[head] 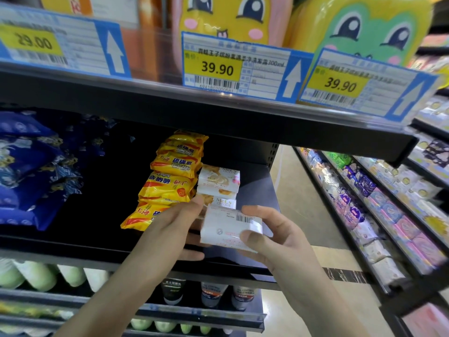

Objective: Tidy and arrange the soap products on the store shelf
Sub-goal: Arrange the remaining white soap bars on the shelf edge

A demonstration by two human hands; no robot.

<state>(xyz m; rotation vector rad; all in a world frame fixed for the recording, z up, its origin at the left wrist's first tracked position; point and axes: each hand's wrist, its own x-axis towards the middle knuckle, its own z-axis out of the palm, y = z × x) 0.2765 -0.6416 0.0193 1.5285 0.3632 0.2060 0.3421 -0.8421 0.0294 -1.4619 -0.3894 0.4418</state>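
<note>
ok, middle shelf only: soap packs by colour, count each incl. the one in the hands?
Yellow sulfur soap packs: 5 visible
White soap boxes on the shelf: 3
White soap box in the hands: 1, right hand grips it, left hand touches it
Blue packs: pile too jumbled to count
Total countable: 9

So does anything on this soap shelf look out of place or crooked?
Yes. One yellow sulfur soap pack in the stack lies upside down, its print inverted against its neighbours. The white soap box is off the shelf, barcode side up, held in the right hand.
</note>
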